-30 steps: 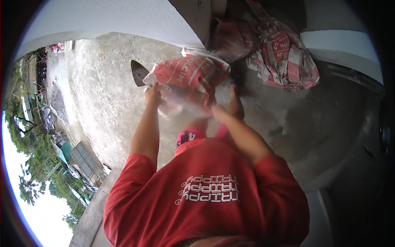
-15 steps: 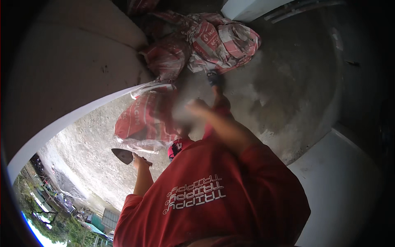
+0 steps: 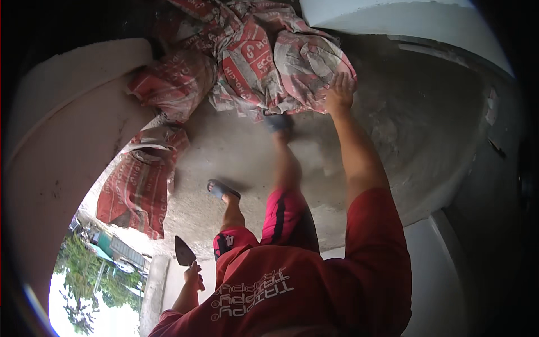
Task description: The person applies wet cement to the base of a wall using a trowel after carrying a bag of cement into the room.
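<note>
The red sack (image 3: 132, 192) is now left untouched at nine o'clock; handling is apparently shifted to the crumpled sacks (image 3: 251, 64) at twelve, where the right hand (image 3: 339, 95) is laid, fingers extended, any pinch untellable. At seven, a trowel (image 3: 183, 252) is gripped by the curled left hand (image 3: 192, 274).

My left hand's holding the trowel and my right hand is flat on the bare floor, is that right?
Not quite: the head view shows your right hand at the edge of the crumpled red-and-white sacks, not on the floor. Your left hand is holding the trowel.
</note>
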Tool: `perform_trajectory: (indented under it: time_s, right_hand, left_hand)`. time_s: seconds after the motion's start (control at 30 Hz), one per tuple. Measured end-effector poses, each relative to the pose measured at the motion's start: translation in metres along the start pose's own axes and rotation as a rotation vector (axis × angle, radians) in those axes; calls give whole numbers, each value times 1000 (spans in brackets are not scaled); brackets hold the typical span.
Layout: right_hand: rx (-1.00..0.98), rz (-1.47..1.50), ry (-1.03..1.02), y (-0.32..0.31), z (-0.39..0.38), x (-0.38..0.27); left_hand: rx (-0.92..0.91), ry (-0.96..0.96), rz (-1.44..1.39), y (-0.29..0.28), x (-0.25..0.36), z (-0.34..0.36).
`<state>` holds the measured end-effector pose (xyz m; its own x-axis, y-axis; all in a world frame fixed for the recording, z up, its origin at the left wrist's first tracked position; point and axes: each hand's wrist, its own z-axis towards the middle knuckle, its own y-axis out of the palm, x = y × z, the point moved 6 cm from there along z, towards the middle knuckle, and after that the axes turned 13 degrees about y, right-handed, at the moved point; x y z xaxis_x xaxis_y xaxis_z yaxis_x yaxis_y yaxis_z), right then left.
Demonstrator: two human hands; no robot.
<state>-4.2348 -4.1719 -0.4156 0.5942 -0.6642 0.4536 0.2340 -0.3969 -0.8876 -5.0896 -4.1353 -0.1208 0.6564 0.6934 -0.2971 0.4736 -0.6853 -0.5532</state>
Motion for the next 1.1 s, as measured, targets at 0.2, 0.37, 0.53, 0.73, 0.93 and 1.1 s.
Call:
perform_trajectory:
  time_s: [0.2, 0.37, 0.53, 0.73, 0.93, 1.1]
  right_hand:
    - [-686, 150, -412, 85, -2, 6]
    - [-447, 782, -562, 22, 13, -6]
    - [-665, 593, -151, 84, 20, 29]
    - [-352, 397, -127, -11, 4, -13]
    - [-595, 90, 22, -31, 14, -38]
    - [-729, -212, 333, 29, 26, -11]
  left_hand:
    - [-198, 285, -49, 89, 72, -57]
    - [-246, 386, -145, 147, 86, -91]
    - [-268, 391, -84, 195, 49, -81]
    - [-244, 295, -197, 219, -8, -99]
    - [-105, 102, -334, 275, -87, -106]
    - [-168, -17, -510, 333, -57, -129]
